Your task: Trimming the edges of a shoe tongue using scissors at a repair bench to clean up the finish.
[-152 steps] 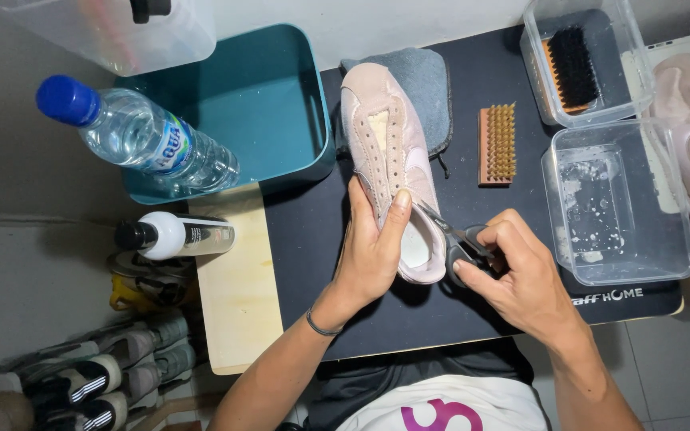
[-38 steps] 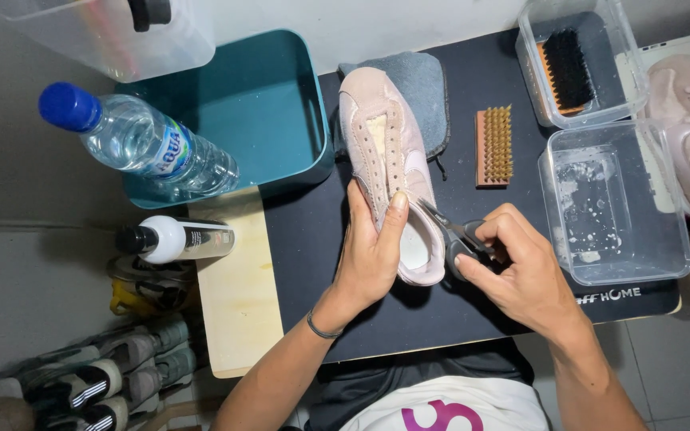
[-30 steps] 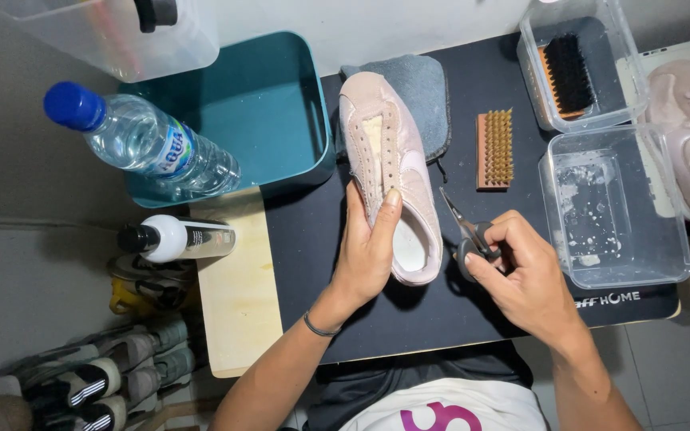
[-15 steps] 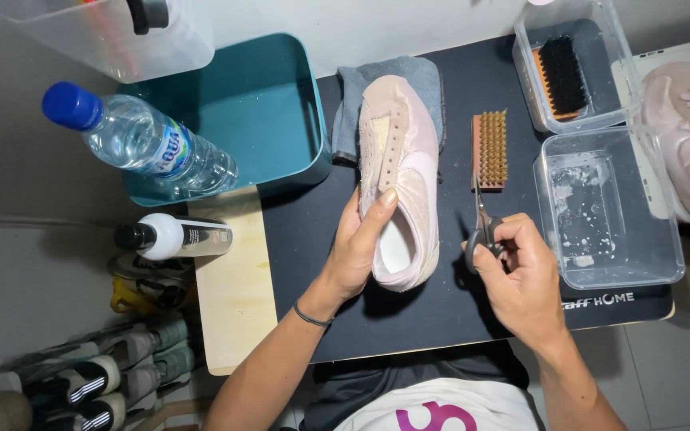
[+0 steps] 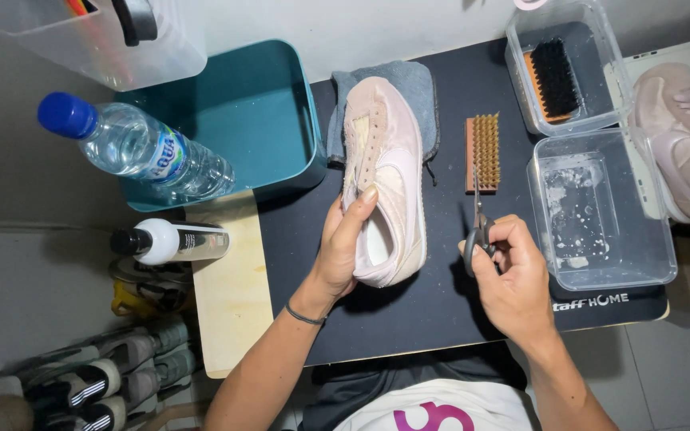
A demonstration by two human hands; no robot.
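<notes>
**Ana:** Head view first, and it is the only one. Where does the pink shoe (image 5: 385, 175) lie from each hand?

**Ben:** Its long axis runs near to far on the black mat (image 5: 433, 319), toe far, resting on a grey cloth (image 5: 409, 80), heel near. The left hand (image 5: 345, 247) is wrapped around its left side at the heel end, thumb up along the lace area. The right hand (image 5: 513, 271) is apart from it, to the right, closed on small scissors (image 5: 479, 223) with blades pointing far.

**Ana:** So which hand is nearer?

**Ben:** The left, touching. Bare mat lies between the scissors and the shoe.

**Ana:** And around them?

**Ben:** A wooden brush (image 5: 483, 152) lies just beyond the scissor tips. Two clear tubs (image 5: 600, 215) sit right, a teal tray (image 5: 241, 112) far left with a water bottle (image 5: 137, 148) on it, a small bottle (image 5: 169, 241) on a pale board (image 5: 233, 303).
</notes>
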